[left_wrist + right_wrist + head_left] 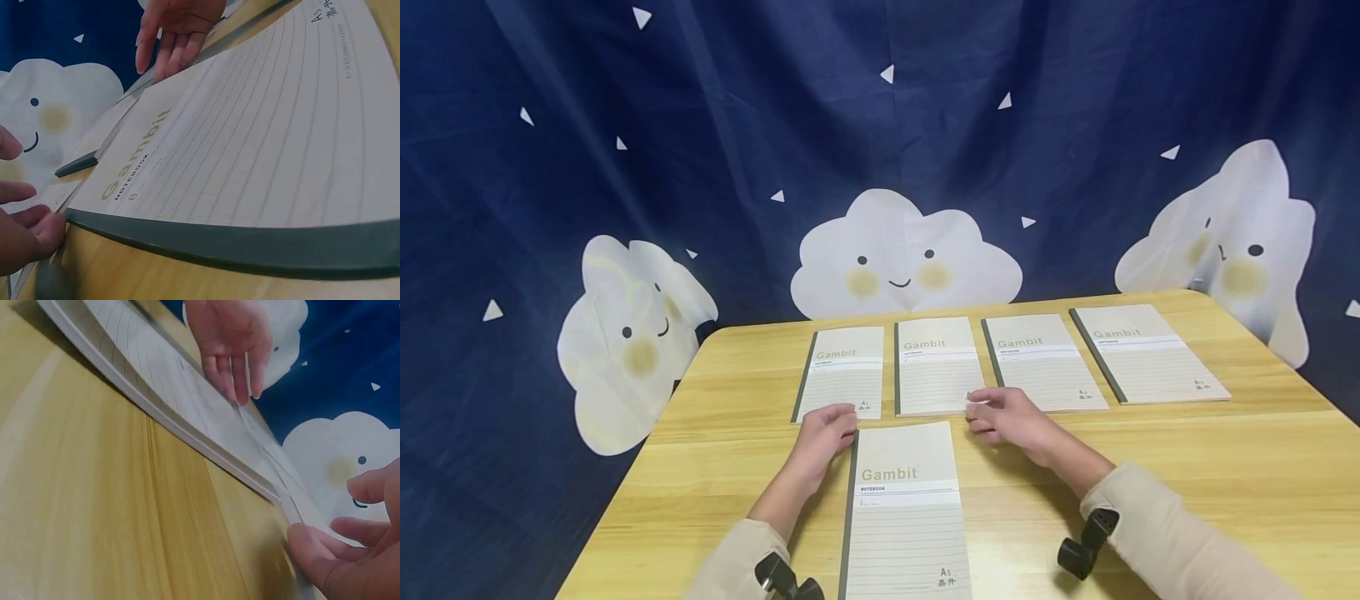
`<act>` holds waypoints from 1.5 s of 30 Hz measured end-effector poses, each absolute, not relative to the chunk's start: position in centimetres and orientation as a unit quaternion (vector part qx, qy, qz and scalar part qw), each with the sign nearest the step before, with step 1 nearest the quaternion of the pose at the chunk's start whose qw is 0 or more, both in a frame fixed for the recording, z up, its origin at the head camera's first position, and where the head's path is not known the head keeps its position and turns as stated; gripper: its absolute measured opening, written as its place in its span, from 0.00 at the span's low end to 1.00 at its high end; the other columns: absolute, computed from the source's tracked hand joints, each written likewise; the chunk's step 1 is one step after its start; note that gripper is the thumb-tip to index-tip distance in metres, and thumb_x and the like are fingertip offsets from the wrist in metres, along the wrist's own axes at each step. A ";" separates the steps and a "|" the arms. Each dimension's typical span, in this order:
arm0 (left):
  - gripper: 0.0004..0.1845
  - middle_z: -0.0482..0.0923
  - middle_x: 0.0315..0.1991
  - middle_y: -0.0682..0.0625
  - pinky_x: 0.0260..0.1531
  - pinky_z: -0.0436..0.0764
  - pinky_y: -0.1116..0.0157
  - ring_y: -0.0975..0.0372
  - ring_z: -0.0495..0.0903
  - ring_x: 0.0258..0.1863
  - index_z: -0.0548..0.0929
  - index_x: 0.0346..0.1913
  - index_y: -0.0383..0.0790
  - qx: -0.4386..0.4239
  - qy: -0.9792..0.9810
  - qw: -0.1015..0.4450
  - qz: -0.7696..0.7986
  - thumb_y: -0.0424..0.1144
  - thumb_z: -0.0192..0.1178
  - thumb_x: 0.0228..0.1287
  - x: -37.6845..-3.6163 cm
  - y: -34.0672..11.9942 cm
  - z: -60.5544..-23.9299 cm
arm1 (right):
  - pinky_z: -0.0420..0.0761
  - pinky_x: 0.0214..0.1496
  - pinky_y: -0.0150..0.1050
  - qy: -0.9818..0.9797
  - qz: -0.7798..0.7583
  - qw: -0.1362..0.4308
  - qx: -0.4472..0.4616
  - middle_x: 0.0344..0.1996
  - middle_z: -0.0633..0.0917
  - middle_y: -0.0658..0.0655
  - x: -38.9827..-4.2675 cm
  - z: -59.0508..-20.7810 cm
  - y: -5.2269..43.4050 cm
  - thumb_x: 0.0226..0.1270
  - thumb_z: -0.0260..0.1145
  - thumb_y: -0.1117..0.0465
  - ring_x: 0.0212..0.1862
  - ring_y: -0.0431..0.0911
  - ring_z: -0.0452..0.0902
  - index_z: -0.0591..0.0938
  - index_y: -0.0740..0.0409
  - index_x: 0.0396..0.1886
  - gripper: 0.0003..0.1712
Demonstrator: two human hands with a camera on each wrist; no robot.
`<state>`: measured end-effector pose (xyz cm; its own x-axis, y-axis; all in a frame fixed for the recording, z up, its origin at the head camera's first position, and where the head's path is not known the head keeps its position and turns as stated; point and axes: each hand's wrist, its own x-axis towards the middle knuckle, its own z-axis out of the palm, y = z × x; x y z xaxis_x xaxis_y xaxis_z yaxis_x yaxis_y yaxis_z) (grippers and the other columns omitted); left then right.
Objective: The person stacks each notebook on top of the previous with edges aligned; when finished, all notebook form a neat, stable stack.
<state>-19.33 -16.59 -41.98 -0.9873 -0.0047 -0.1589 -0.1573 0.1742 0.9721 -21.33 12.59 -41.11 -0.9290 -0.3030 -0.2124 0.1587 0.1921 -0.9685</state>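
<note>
Looks like you're mid-way lining up the near notebook (904, 508) below the row of four (1009, 360) (all flat on the table (1262, 467)): left hand (823, 435) and right hand (1009, 421), fingers loosely spread and gripping nothing, flank its top corners, so next probably a gentle nudge square.

Both my forearms reach forward in beige sleeves, a black camera mount strapped at each wrist. My left hand (824, 433) lies palm down, fingers loosely bent and held close together, tips pointing forward and a little to the right. My right hand (1009, 421) sits level with it and well apart, palm down, fingers extended toward the left with a slight curl, thumb tucked beneath. Neither hand grips anything; my right fingertips (312, 550) just touch down lightly.
</note>
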 end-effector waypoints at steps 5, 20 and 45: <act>0.25 0.66 0.62 0.32 0.59 0.73 0.53 0.45 0.70 0.60 0.66 0.62 0.23 -0.056 0.757 0.067 0.648 0.36 0.50 0.67 -18.4 -16.8 -42.2 | 0.81 0.51 0.45 0.725 -0.654 0.211 -0.042 0.50 0.77 0.69 -20.7 -41.4 12.5 0.69 0.54 0.64 0.47 0.51 0.80 0.64 0.76 0.62 0.26; 0.25 0.70 0.52 0.36 0.49 0.79 0.65 0.57 0.74 0.47 0.66 0.59 0.20 -0.087 0.700 0.069 0.706 0.37 0.50 0.68 -16.0 -16.8 -41.8 | 0.83 0.46 0.40 0.678 -0.692 0.242 -0.055 0.45 0.82 0.65 -19.7 -42.0 12.1 0.67 0.57 0.66 0.42 0.47 0.81 0.62 0.80 0.62 0.29; 0.20 0.76 0.48 0.39 0.41 0.79 0.68 0.58 0.76 0.43 0.71 0.54 0.21 -0.093 0.659 0.065 0.744 0.36 0.50 0.67 -15.7 -17.0 -41.8 | 0.81 0.51 0.39 0.657 -0.711 0.241 -0.067 0.43 0.80 0.63 -19.6 -43.0 11.4 0.65 0.58 0.68 0.42 0.46 0.79 0.63 0.82 0.59 0.28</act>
<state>-15.70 -17.03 -41.80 -0.9744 -0.0255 -0.2235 -0.2188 -0.1238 0.9679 -19.59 11.36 -42.97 -0.8746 -0.4310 -0.2222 0.2560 -0.0213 -0.9664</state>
